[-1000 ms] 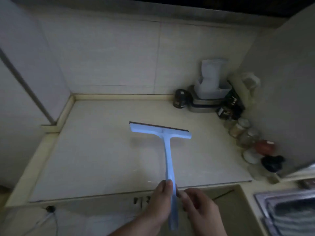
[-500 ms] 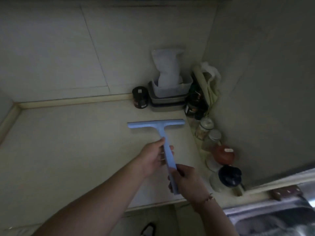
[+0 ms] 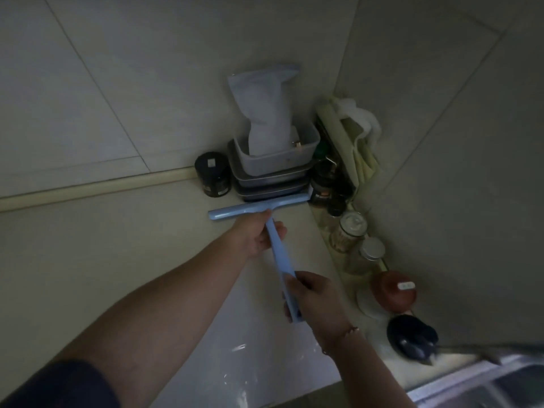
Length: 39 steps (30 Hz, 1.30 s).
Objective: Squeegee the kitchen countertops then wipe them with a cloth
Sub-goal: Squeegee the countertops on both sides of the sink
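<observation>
Head view, items I log: countertop (image 3: 88, 260), pale; stacked trays (image 3: 270, 184) in the corner; blue squeegee (image 3: 259, 208), blade against the trays (contact unclear); left hand (image 3: 259, 235) wrapped round the handle's top; right hand (image 3: 316, 295) clamped on its end.

Both arms stretched forward; left hand (image 3: 256, 235) wraps the squeegee (image 3: 266, 228) handle up near the head, right hand (image 3: 316, 298) grips it down at the tail end.
</observation>
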Motion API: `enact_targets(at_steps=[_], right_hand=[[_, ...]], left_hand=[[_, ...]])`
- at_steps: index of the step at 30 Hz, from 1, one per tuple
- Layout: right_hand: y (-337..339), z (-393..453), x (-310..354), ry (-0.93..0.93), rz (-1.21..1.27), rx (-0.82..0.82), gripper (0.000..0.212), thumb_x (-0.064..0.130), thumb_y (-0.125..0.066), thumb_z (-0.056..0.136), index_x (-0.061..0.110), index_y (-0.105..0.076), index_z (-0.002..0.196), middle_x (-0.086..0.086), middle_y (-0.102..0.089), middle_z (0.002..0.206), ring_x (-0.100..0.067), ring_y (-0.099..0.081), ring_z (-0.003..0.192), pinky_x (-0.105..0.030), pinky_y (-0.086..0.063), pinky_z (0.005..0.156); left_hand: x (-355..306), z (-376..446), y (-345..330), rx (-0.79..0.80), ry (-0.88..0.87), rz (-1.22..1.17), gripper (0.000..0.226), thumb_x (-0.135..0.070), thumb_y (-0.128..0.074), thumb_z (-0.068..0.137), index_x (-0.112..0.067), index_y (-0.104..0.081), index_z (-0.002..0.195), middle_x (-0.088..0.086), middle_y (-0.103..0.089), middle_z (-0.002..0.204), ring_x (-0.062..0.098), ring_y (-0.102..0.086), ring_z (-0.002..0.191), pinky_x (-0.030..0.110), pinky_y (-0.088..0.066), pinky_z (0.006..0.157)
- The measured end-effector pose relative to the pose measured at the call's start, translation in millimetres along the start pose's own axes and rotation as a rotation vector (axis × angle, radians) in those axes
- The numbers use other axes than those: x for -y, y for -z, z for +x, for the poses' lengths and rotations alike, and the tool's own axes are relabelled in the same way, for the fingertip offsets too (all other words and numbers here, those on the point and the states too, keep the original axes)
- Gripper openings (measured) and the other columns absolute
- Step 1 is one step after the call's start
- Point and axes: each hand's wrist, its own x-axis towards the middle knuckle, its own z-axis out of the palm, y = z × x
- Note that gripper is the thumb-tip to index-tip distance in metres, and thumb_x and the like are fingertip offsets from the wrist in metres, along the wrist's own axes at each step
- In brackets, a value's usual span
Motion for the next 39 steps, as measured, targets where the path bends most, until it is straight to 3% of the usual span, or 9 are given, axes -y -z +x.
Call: enact_targets(at_steps=[5,8,11,16,21,24,28,32,39], right_hand=[[-8,2,2,-0.217,0.194,-0.02,0.044,0.03,-0.06,0.095,-0.005,-0.059,0.068,-0.02,-0.056,0.057,-0.024,-0.052,0.042,-0.026,-0.042,0.042],[-11,7,7,-0.287,0.138,-0.049,0.051,0.036,-0.06,0.094,-0.006,-0.06,0.064,-0.018,-0.057,0.052,-0.024,-0.053,0.038,-0.027,-0.045,0.042],[-14,9,11,-0.301,0.124,-0.094,0.05,0.035,-0.059,0.095,-0.006,-0.061,0.066,-0.014,-0.055,0.049,-0.022,-0.051,0.035,-0.026,-0.045,0.041],[-17,4,19,-0.321,0.102,-0.138,0.048,0.035,-0.059,0.095,-0.006,-0.061,0.07,-0.014,-0.056,0.054,-0.019,-0.049,0.031,-0.022,-0.044,0.036],[-15,3,22,-0.32,0.141,-0.142,0.042,0.032,-0.061,0.093,-0.008,-0.06,0.08,-0.015,-0.055,0.059,-0.019,-0.048,0.033,-0.022,-0.044,0.036],[-12,-7,13,-0.311,0.104,-0.147,0.043,0.032,-0.061,0.093,-0.009,-0.06,0.079,-0.016,-0.055,0.058,-0.019,-0.047,0.03,-0.022,-0.044,0.035],[-8,-31,-5,-0.282,0.021,-0.14,0.05,0.035,-0.058,0.094,-0.005,-0.059,0.065,-0.014,-0.056,0.053,-0.021,-0.048,0.029,-0.022,-0.042,0.034],[-6,-36,-5,-0.254,0.059,-0.154,0.05,0.035,-0.059,0.094,-0.002,-0.056,0.06,-0.013,-0.055,0.051,-0.021,-0.047,0.031,-0.023,-0.043,0.037],[6,-71,-26,-0.304,-0.036,-0.128,0.05,0.039,-0.056,0.095,-0.003,-0.061,0.068,-0.011,-0.057,0.05,-0.019,-0.049,0.029,-0.021,-0.042,0.036]], left_hand=[[-12,10,3,0.055,0.118,-0.077,0.025,-0.015,-0.049,0.1,0.008,-0.056,0.094,0.019,-0.064,0.09,0.029,-0.063,0.079,0.037,-0.051,0.079],[-18,13,3,0.049,0.146,-0.028,0.022,-0.012,-0.048,0.1,0.009,-0.055,0.098,0.021,-0.063,0.09,0.032,-0.063,0.083,0.039,-0.049,0.082],[-19,14,-2,0.022,0.125,-0.008,0.021,-0.01,-0.046,0.101,0.009,-0.051,0.109,0.02,-0.061,0.088,0.033,-0.063,0.101,0.038,-0.049,0.079],[-14,10,-6,-0.024,0.062,0.058,0.033,-0.009,-0.045,0.101,0.007,-0.046,0.13,0.017,-0.06,0.085,0.025,-0.061,0.07,0.036,-0.054,0.049],[-7,4,-18,-0.074,-0.035,0.144,0.033,-0.012,-0.04,0.103,0.004,-0.043,0.133,0.014,-0.055,0.075,0.021,-0.056,0.066,0.033,-0.05,0.062],[1,0,-13,-0.051,-0.025,0.176,0.034,-0.008,-0.04,0.103,0.001,-0.041,0.135,0.015,-0.058,0.077,0.022,-0.058,0.067,0.035,-0.054,0.053],[21,-13,-7,-0.016,0.013,0.199,0.025,-0.011,-0.041,0.103,0.001,-0.047,0.124,0.012,-0.065,0.055,0.021,-0.058,0.068,0.035,-0.052,0.064],[27,-18,-15,-0.07,-0.017,0.216,0.014,-0.012,-0.04,0.103,-0.001,-0.045,0.11,0.014,-0.061,0.062,0.021,-0.054,0.065,0.034,-0.049,0.06],[57,-28,-12,-0.076,0.07,0.221,0.024,-0.014,-0.041,0.103,0.001,-0.049,0.087,0.012,-0.056,0.075,0.02,-0.054,0.063,0.027,-0.047,0.031]])
